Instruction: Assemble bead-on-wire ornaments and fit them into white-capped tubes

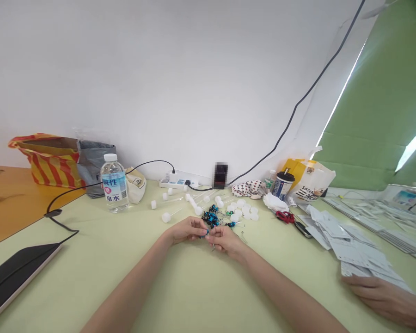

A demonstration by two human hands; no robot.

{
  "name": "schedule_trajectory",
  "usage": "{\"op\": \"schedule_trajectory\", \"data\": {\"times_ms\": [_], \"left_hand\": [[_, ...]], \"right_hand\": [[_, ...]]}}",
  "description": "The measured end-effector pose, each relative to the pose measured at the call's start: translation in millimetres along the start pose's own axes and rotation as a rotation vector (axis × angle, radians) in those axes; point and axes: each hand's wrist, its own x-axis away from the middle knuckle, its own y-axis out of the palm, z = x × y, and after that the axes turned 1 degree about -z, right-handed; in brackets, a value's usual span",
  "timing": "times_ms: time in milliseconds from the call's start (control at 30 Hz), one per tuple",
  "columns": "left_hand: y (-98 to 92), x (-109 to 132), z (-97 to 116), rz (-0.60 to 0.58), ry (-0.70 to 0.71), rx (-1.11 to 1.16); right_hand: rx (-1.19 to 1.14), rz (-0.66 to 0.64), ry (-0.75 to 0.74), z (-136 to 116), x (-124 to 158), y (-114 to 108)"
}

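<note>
The left hand (187,230) and right hand (228,241) pinch a small blue piece (207,232) over the bench (180,286). Beyond them lies a blue-and-black pile (211,217), with white discs (243,209) just beside it.

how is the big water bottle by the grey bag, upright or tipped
Upright: the water bottle stands on its base on the table, its white cap at the top.

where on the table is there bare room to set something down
Bare: the table between the black slab and left arm, between left arm and right arm, and between right arm and cards. Crowded: just beyond the left hand and right hand, with blue pieces and white discs, and around the cards.
</note>
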Motion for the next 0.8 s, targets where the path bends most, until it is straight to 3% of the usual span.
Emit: {"op": "schedule_trajectory", "data": {"times_ms": [200,533,800], "left_hand": [[1.1,0.4,0.1,0.002,0.032,-0.014],[-1.1,-1.1,-1.5,0.004,-0.008,-0.004],[-1.5,0.1,-0.6,0.001,-0.013,-0.008]], "right_hand": [[-0.076,-0.133,-0.029,-2.2,1.5,-6.3],[-0.073,0.011,0.039,1.8,-5.1,-0.6],[-0.082,-0.135,0.015,0.1,-3.2,-8.0]]}}
